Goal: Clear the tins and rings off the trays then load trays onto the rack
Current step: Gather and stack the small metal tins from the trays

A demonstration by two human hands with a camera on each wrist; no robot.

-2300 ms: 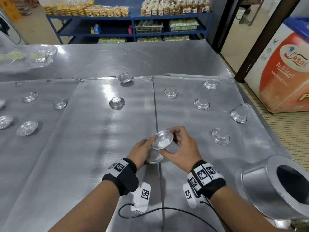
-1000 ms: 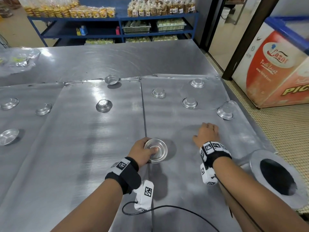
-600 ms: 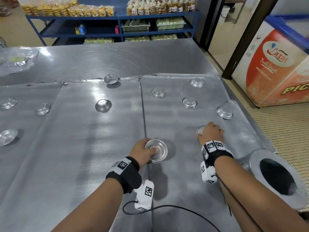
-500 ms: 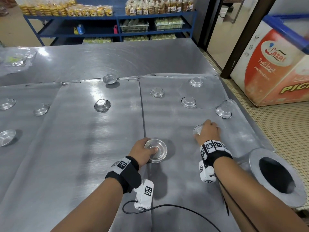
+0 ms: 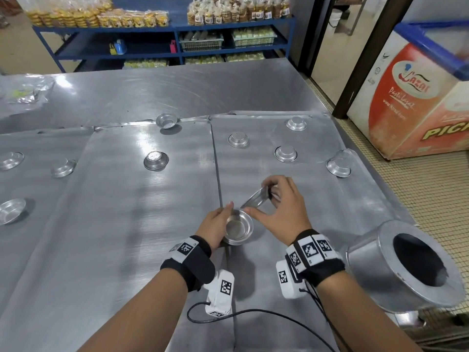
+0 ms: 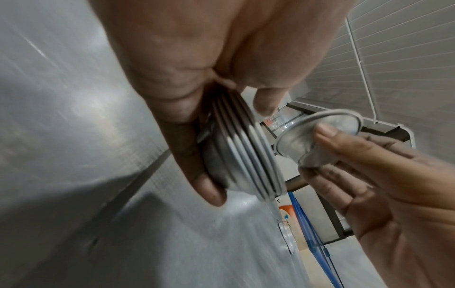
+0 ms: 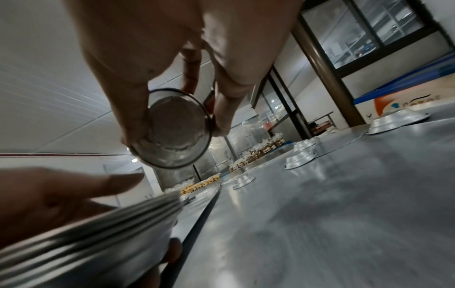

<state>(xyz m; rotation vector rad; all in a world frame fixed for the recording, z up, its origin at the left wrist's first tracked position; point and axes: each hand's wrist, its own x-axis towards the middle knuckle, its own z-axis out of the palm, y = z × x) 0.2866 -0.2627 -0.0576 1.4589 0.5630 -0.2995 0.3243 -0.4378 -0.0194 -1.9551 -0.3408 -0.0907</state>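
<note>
Head view: left hand (image 5: 215,228) grips stack of tins (image 5: 238,228); right hand (image 5: 284,209) pinches single tilted tin (image 5: 255,199) just above; loose tins on trays (image 5: 152,224).

Chest freezer (image 5: 416,102): "Lazat" logo; "Pasti Lazat" script; partial yellow "PICK"
</note>
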